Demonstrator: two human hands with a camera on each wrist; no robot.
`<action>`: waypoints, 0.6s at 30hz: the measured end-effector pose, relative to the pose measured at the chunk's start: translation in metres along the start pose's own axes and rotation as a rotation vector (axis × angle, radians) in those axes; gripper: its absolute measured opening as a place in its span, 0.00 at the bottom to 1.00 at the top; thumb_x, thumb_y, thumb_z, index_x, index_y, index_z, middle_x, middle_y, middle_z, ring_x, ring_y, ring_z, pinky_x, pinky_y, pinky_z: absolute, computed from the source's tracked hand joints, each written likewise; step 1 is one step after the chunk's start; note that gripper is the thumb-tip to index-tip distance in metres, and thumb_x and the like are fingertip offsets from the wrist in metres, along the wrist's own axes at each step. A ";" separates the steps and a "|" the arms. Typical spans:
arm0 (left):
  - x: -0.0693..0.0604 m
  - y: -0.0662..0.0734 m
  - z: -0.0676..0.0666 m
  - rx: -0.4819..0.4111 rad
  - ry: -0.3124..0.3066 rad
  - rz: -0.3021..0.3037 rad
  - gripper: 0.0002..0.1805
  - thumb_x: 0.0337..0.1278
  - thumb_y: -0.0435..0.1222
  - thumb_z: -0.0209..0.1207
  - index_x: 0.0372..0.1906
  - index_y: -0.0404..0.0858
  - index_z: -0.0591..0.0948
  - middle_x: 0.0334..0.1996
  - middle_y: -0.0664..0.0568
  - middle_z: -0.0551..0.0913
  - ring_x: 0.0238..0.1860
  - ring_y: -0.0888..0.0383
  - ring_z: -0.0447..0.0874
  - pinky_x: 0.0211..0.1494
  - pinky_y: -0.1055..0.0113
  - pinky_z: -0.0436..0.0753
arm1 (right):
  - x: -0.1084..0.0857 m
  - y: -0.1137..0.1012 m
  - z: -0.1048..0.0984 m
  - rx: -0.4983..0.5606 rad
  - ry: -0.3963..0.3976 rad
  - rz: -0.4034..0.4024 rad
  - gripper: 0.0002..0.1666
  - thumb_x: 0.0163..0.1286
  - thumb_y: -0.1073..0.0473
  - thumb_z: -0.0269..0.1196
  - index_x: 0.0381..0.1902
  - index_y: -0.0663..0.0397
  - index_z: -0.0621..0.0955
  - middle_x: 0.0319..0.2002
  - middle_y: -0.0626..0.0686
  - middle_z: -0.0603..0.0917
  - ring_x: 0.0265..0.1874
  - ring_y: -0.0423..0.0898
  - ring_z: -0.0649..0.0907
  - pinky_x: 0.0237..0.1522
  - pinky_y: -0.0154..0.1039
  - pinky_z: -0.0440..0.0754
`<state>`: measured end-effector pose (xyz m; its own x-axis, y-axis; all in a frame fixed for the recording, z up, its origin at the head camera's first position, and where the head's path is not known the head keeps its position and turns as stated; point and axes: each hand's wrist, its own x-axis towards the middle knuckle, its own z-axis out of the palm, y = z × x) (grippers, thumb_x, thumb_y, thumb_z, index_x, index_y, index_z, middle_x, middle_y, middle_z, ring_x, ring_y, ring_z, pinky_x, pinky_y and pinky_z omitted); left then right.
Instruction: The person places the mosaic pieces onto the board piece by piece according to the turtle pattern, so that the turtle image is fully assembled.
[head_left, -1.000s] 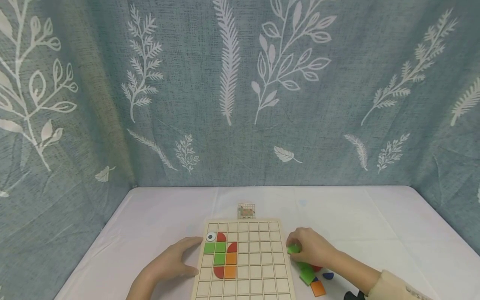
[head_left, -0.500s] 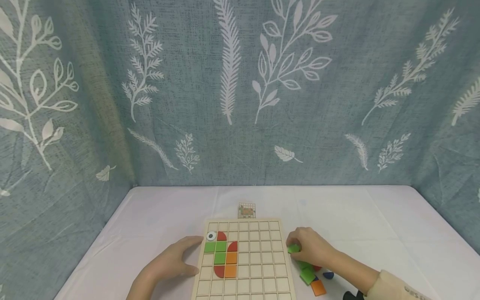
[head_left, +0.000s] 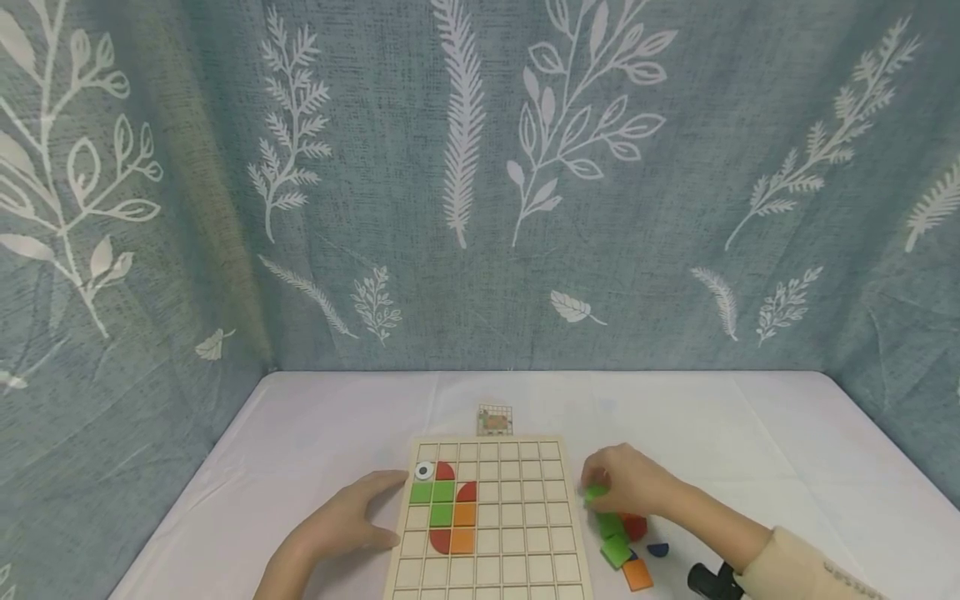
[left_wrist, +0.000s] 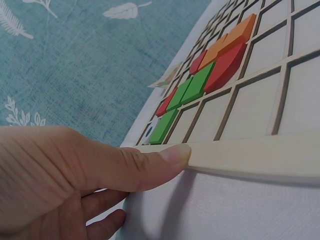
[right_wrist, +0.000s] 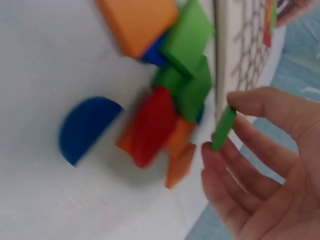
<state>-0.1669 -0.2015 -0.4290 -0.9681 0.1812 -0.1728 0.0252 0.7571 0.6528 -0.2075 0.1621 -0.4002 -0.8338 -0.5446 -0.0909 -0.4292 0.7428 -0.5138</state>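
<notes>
A pale wooden grid board (head_left: 532, 518) lies on the table. Set in its left columns are green, red and orange tiles and a round white eye piece (head_left: 423, 471). My left hand (head_left: 345, 525) is at the board's left edge with thumb and fingers spread; the left wrist view has its thumb resting on the rim. Right of the board, my right hand (head_left: 630, 482) pinches a green tile (right_wrist: 224, 128) between thumb and fingers, above the table. Beside it is a loose pile with a green square tile (right_wrist: 189, 39), a red piece (right_wrist: 151, 127) and orange tiles.
A small picture card (head_left: 495, 420) lies behind the board. A dark blue half-round piece (right_wrist: 89, 127) lies apart from the pile. Near the right sleeve is a black object (head_left: 712, 582), partly hidden. A patterned curtain (head_left: 480, 317) hangs behind the table.
My right hand has shifted slightly right and away from me with the green tile, uncovering more of the red piece in the pile. The left hand stays at the board's edge.
</notes>
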 end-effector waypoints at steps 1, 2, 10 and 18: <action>0.000 0.000 0.000 0.000 0.001 0.000 0.43 0.23 0.34 0.73 0.58 0.38 0.74 0.61 0.42 0.71 0.65 0.39 0.61 0.66 0.41 0.61 | 0.000 0.000 -0.002 -0.003 -0.016 0.006 0.10 0.45 0.64 0.70 0.28 0.51 0.82 0.29 0.46 0.82 0.29 0.42 0.78 0.31 0.38 0.80; 0.000 0.000 0.000 0.000 0.001 0.001 0.42 0.23 0.34 0.73 0.58 0.38 0.74 0.61 0.42 0.71 0.65 0.39 0.61 0.66 0.41 0.61 | 0.000 -0.001 -0.004 -0.001 -0.030 0.014 0.10 0.45 0.64 0.70 0.27 0.50 0.81 0.28 0.46 0.81 0.29 0.42 0.78 0.31 0.40 0.80; 0.000 0.001 0.000 0.000 0.000 -0.003 0.42 0.24 0.34 0.73 0.59 0.38 0.74 0.61 0.41 0.71 0.65 0.39 0.61 0.66 0.41 0.61 | 0.001 -0.004 -0.011 -0.005 -0.064 0.065 0.10 0.46 0.67 0.69 0.25 0.50 0.80 0.28 0.46 0.79 0.29 0.44 0.77 0.31 0.40 0.80; 0.000 0.002 0.000 -0.002 -0.004 -0.009 0.43 0.24 0.34 0.73 0.59 0.38 0.74 0.61 0.41 0.70 0.65 0.39 0.61 0.66 0.41 0.61 | 0.003 -0.011 -0.006 0.027 -0.044 0.068 0.09 0.47 0.68 0.69 0.28 0.54 0.82 0.26 0.47 0.80 0.26 0.42 0.76 0.24 0.35 0.79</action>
<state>-0.1665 -0.2005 -0.4275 -0.9673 0.1772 -0.1815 0.0164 0.7577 0.6524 -0.2078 0.1542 -0.3892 -0.8446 -0.5099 -0.1634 -0.3619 0.7685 -0.5276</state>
